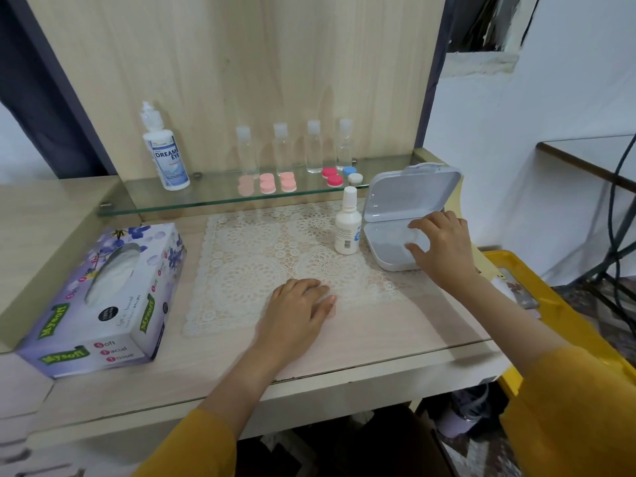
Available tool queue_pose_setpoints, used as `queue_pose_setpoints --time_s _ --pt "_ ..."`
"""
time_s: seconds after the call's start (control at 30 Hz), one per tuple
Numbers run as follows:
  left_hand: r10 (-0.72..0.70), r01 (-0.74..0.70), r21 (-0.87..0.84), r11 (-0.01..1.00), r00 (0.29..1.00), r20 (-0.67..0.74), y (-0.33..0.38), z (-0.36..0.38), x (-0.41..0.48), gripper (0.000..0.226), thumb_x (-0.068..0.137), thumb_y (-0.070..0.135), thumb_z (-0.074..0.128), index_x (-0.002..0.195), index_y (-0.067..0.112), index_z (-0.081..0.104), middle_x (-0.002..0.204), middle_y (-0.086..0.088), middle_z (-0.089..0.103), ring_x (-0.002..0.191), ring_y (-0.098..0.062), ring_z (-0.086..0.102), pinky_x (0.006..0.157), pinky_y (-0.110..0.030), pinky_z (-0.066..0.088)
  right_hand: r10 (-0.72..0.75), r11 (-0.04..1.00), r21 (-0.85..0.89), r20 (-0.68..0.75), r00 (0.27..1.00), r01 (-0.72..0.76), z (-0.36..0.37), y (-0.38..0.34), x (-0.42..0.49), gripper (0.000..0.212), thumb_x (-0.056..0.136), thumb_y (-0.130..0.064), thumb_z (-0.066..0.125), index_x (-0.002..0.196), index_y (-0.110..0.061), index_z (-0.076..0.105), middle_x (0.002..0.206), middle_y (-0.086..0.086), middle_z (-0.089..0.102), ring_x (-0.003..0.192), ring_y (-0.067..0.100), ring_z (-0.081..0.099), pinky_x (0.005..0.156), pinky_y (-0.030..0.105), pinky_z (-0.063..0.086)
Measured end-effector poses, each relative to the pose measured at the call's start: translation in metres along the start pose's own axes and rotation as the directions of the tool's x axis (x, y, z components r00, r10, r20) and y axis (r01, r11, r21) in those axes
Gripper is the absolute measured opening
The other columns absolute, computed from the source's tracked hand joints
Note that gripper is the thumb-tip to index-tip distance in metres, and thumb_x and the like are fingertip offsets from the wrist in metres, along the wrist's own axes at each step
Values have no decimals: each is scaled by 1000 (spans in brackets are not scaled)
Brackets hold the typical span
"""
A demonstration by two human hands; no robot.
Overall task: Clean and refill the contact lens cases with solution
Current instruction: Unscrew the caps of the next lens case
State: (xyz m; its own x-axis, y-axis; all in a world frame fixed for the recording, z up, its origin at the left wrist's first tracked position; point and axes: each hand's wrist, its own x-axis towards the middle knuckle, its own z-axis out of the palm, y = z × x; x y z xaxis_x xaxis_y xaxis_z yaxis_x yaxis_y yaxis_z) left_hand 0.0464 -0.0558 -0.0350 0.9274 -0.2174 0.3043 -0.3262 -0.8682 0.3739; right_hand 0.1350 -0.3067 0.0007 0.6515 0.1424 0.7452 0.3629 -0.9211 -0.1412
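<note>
Nearest me, the left hand [299,302] lies flat on the lace mat [241,256], fingers straight and holding nothing; I judge it is bracing there while the other hand works. The tissue box [103,297] sits at the left edge, handy for wiping. Further right, the right hand [445,247] reaches into the lower tray of the open white box [389,251], fingers and thumb curved and spread. I cannot tell whether they pinch anything inside. A small white bottle [348,228] stands capped just beside the box. The lens cases [288,182] are not yet in hand: they sit in a row on the glass shelf [213,198], pink ones left, red and blue-white ones right. Each has a clear bottle [314,149] behind it, probably paired off. The big solution bottle [167,156] stands at the shelf's left end.
</note>
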Motion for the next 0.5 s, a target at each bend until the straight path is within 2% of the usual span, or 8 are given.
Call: queue_pose_setpoints --time_s 0.07,0.13,0.23,0.27,0.33,0.4,0.43,0.5 --pt "-23 23 -20 1000 1000 -7 -9 -6 -3 75 81 62 11 122 21 59 128 6 54 120 -12 42 103 -27 27 28 996 86 2 1000 -28 -4 -12 -1 32 57 -7 84 84 -2 69 78 13 64 75 37 57 70 38 38" --pt "-51 48 -73 996 998 -34 -18 -14 -6 77 80 63 12 120 19 61 126 4 55 118 -13 44 101 -25 29 71 970 230 27 997 -75 -10 -34 -4 28 60 -9 83 85 -3 71 76 10 65 74 32 55 71 36 38" --pt "-126 103 -257 961 989 -72 -26 -30 -8 56 90 55 35 115 14 64 120 1 57 114 -13 46 93 -14 29 170 881 393 253 952 -262 -15 -74 -12 26 68 -19 80 92 -11 72 81 1 65 79 18 49 68 26 29" --pt "-149 116 -320 940 986 -79 -28 -34 -9 50 92 50 39 113 13 64 118 0 57 113 -13 47 91 -10 30 168 843 438 337 926 -312 -14 -87 -17 26 69 -20 79 93 -13 73 83 -1 65 78 12 48 66 21 30" --pt "-175 119 -411 904 979 -102 -31 -43 -9 53 92 54 36 111 14 65 115 2 57 110 -10 49 88 -3 31 123 768 518 458 881 -376 -9 -111 -28 26 67 -22 80 92 -16 73 86 -4 68 75 1 48 66 10 33" --pt "-207 136 -451 882 972 -113 -35 -51 -10 57 89 59 37 111 14 66 116 3 58 110 -8 50 93 -8 33 60 762 525 527 848 -380 -1 -131 -38 27 67 -31 78 92 -22 74 87 -9 67 84 7 50 77 16 36" --pt "-229 155 -446 882 966 -117 -37 -54 -10 53 90 55 40 110 13 66 116 1 59 110 -9 51 94 -13 33 43 778 508 544 838 -370 3 -139 -43 28 67 -36 76 92 -24 74 88 -11 65 91 11 48 83 23 36" --pt "-257 175 -403 898 953 -159 -43 -60 -13 35 92 38 50 107 10 67 115 -2 61 110 -11 52 94 -14 32 24 815 478 536 844 -326 7 -151 -49 25 70 -37 73 93 -26 73 91 -13 65 96 12 43 89 29 34"
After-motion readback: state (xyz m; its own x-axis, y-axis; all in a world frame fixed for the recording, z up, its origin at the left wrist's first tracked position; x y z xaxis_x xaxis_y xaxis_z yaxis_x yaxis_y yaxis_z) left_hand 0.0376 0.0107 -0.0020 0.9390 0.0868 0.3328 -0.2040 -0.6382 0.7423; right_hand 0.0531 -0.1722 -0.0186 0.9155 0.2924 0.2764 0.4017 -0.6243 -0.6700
